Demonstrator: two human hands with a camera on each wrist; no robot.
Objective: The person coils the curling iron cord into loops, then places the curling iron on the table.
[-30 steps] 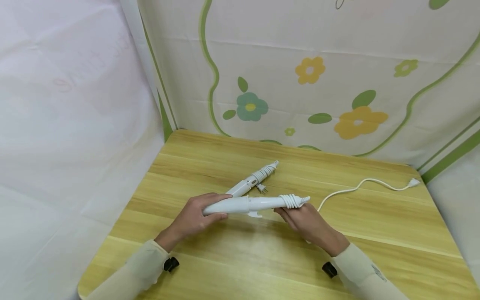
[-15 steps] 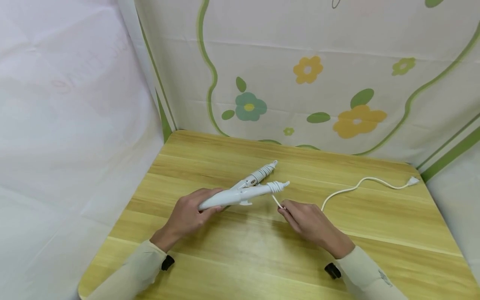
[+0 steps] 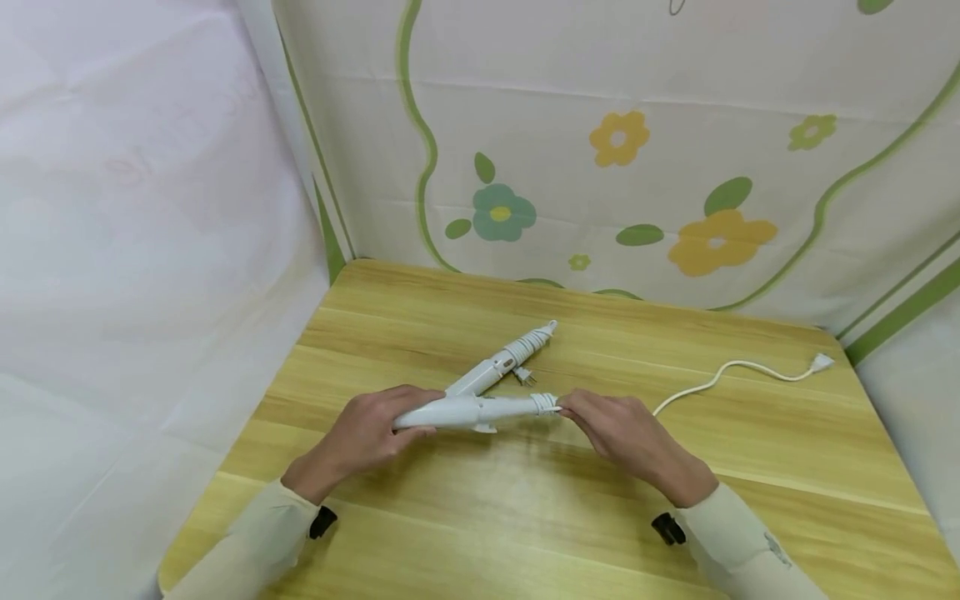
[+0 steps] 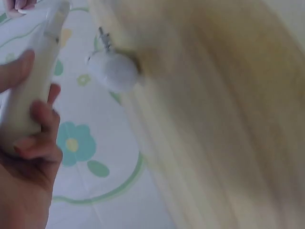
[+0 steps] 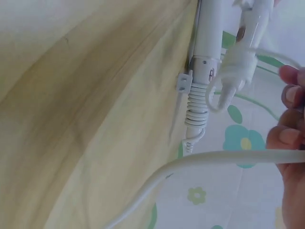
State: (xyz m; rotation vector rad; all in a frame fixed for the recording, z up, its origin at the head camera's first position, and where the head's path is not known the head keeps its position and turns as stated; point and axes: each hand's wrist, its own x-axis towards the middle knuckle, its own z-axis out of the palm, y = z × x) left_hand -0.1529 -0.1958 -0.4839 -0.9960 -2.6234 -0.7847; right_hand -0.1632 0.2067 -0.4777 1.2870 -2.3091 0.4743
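My left hand (image 3: 363, 429) grips the thick barrel of a white curling iron (image 3: 442, 412), held level over the table with its handle pointing right. My right hand (image 3: 615, 433) pinches the iron's white cord (image 5: 257, 156) close beside the handle end, where a few turns are wound. From my right hand the loose rest of the cord runs back to its plug (image 3: 822, 362). A second white curling iron (image 3: 480, 377) lies slanted behind the first, its cord coiled neatly round the handle and its plug (image 3: 523, 375) beside it. The left wrist view shows its rounded end (image 4: 114, 71).
Both irons are over a wood-grain table (image 3: 465, 517). A white cloth backdrop (image 3: 562, 75) with printed flowers stands along the far edge, and another white cloth (image 3: 150, 292) hangs at the left.
The held iron swung up with its handle tip, then levelled again. My right hand went from under the handle, out along the cord, to the handle end. The second iron stayed put.
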